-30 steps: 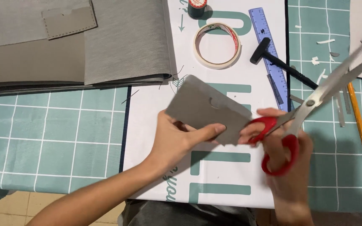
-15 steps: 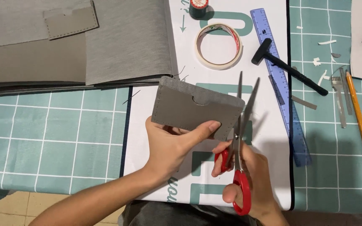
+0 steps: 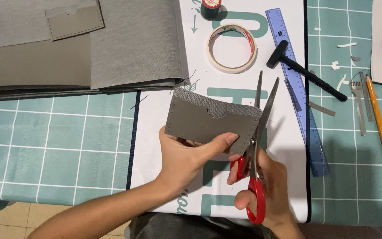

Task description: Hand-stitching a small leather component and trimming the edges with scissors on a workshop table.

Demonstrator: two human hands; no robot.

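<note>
The left hand (image 3: 186, 159) pinches the gray card (image 3: 208, 121) above the white mat (image 3: 155, 146), and the right hand (image 3: 261, 186) grips open scissors (image 3: 257, 146) at its right edge, so cutting slowly and close to the stitch holes seems best.

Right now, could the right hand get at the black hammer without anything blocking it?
Probably not at once: the right hand is full with the red-handled scissors, blades open at the grey piece. The hammer lies uncovered across the blue ruler, so the path looks free.
</note>
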